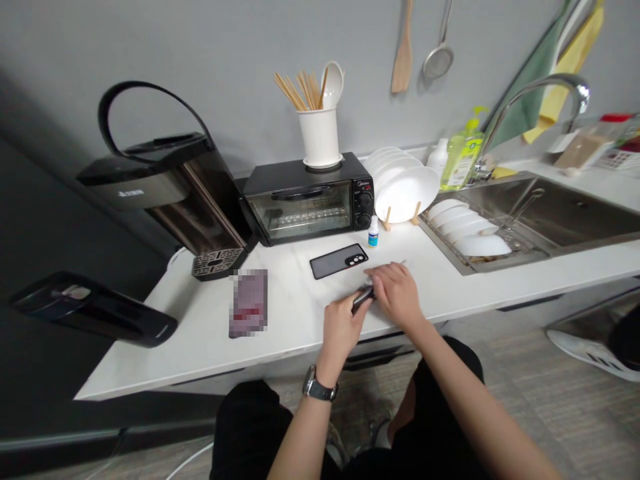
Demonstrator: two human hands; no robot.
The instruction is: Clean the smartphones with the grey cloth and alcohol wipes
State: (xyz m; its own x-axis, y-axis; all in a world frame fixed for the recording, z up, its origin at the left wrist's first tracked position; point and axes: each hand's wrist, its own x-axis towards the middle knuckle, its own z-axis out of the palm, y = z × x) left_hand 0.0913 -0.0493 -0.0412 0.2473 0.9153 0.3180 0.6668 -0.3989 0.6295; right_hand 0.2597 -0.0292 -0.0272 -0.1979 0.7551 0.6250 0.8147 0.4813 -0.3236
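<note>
Over the counter's front part, my left hand [344, 327] is closed around a dark, slim object that looks like a phone [363, 299], seen nearly edge-on. Right beside it, my right hand [397, 293] has its fingers curled over the object's far end. Something pale shows under those fingers, too hidden to name. Just beyond my hands lies a phone case [336, 261] with a black rim and camera holes. A small white bottle [373, 233] with a blue and yellow label stands upright behind the case's right end.
A toaster oven [305, 203] bears a white chopstick holder [319, 137]. White plates [407, 193] stand racked beside the sink [565, 200], which holds bowls [463, 223]. At left are a water dispenser [195, 200], a dark cylindrical device [100, 310] and a blurred-out dark item [249, 300].
</note>
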